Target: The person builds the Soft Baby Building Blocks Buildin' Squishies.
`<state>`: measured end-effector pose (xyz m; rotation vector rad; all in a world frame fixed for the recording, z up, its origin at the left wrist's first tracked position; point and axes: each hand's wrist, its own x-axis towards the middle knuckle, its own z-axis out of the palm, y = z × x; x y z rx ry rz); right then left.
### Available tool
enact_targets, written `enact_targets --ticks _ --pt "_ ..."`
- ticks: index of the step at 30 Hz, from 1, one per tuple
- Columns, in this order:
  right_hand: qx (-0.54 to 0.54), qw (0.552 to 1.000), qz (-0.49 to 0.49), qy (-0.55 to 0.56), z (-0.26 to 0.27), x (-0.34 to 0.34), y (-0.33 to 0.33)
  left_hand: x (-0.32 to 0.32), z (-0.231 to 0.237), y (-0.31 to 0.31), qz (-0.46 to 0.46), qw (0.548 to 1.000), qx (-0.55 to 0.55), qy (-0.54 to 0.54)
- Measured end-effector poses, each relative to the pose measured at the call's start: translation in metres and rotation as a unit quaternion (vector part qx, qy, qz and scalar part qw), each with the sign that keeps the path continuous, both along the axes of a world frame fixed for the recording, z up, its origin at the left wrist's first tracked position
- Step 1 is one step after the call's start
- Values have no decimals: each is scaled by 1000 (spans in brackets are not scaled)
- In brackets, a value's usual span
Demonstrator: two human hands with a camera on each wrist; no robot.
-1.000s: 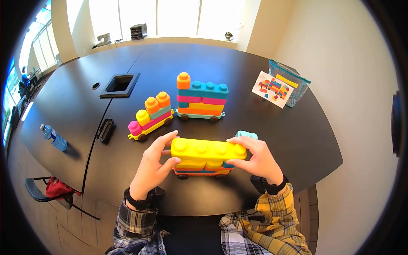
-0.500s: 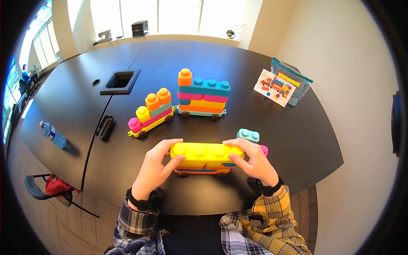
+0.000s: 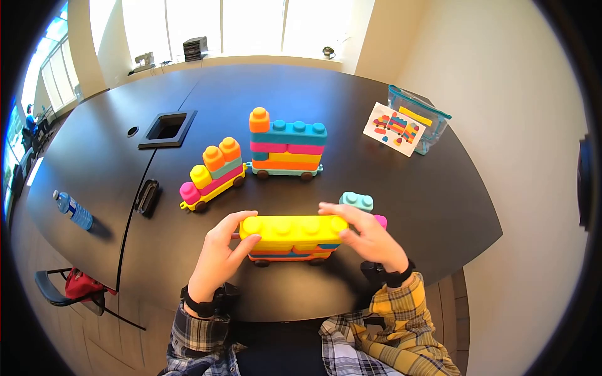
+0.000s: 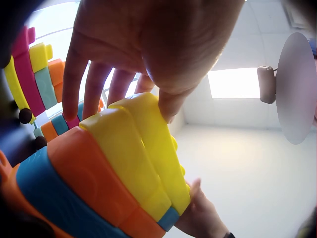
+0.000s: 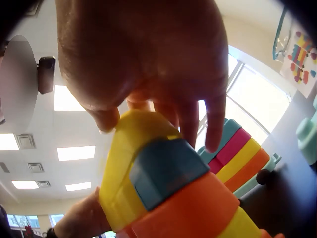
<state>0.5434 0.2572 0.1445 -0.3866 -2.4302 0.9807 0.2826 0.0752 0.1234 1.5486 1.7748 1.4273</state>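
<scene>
A long yellow block [image 3: 295,229] with studs lies on top of a wheeled toy train car [image 3: 292,254] built of orange, blue and yellow blocks. My left hand [image 3: 216,260] pinches the long block's left end, thumb in front and fingers behind. At its other end is my right hand [image 3: 374,241], the fingers fairly straight and spread around the corner, the thumb right at the edge. In the left wrist view, the long yellow block [image 4: 154,136] sits over a shorter yellow one. A dark teal block [image 5: 166,168] shows under the right end in the right wrist view.
Two built train cars, a stepped one [image 3: 213,175] and a taller one [image 3: 288,150], stand behind. A light teal block [image 3: 356,201] and a pink block [image 3: 380,220] lie near my right hand. Farther off are a picture card [image 3: 394,130], a clear bag [image 3: 433,135] and a water bottle [image 3: 73,210].
The long yellow block has come down level onto the car. My right hand has loosened, its fingers lifting and straightening. My left hand keeps its place at the left end.
</scene>
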Motion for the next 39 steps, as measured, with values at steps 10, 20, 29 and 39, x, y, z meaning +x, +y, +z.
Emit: enact_targets --ticks 10,20,29,39 --pt "198 930 -233 -202 -54 59 95 4 -7 3 10 999 52 4" --pt "128 951 -198 -199 -52 42 104 1 -9 3 -6 1000 26 -16" --pt "58 991 -71 100 29 -7 22 3 -10 4 -4 999 31 -22" --pt "108 990 25 92 32 -34 -16 4 -10 4 -2 999 30 -34"
